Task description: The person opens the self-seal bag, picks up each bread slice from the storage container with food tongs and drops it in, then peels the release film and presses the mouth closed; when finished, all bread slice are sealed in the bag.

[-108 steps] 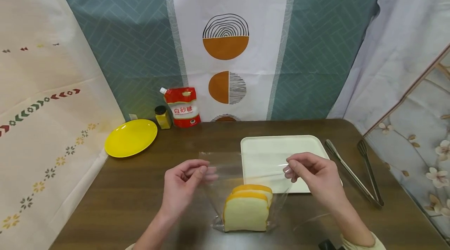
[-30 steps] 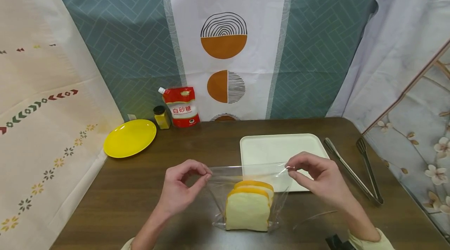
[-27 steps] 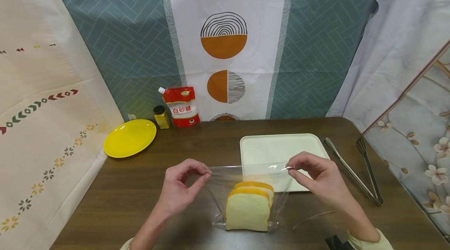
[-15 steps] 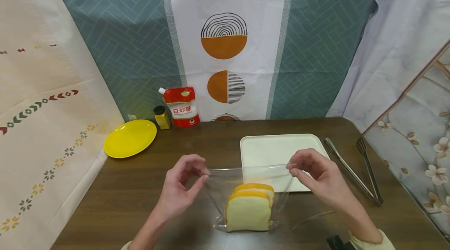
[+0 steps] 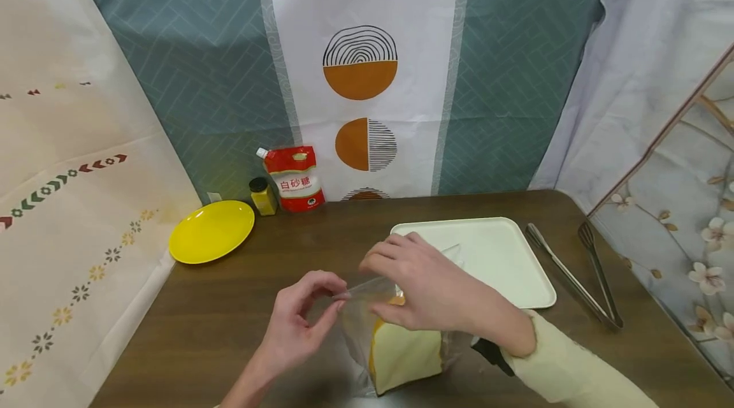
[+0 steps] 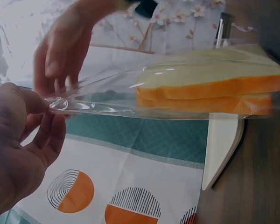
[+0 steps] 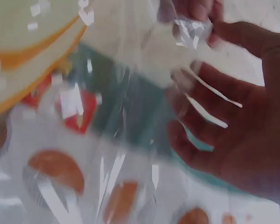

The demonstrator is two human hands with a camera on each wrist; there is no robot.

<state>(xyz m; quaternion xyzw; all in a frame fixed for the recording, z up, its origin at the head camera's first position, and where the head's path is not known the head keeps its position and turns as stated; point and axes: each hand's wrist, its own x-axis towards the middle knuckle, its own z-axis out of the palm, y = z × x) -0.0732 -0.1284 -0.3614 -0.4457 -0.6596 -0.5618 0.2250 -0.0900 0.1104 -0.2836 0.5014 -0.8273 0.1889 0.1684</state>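
Observation:
A clear plastic bag (image 5: 357, 341) stands at the near middle of the table (image 5: 189, 344). Inside it are bread slices (image 5: 406, 357), pale with orange-yellow crust, also visible through the film in the left wrist view. My left hand (image 5: 301, 319) pinches the bag's top left corner between thumb and fingertips. Over the bag's mouth, my right hand (image 5: 427, 280) reaches across toward the left, thumb and fingers spread apart. In the right wrist view its fingers (image 7: 214, 88) lie loosely bent beside the film. This hand hides the middle of the bag's top edge.
Behind the right hand lies a white tray (image 5: 516, 268). Metal tongs (image 5: 564, 271) lie to its right. At the back left are a yellow plate (image 5: 212, 233), a yellow jar (image 5: 264, 199) with a black lid and a red-and-white sugar pouch (image 5: 295, 180).
My right hand has let go of the bag's right corner and moved left over the bag. The bag and bread have turned somewhat. My left hand keeps its pinch.

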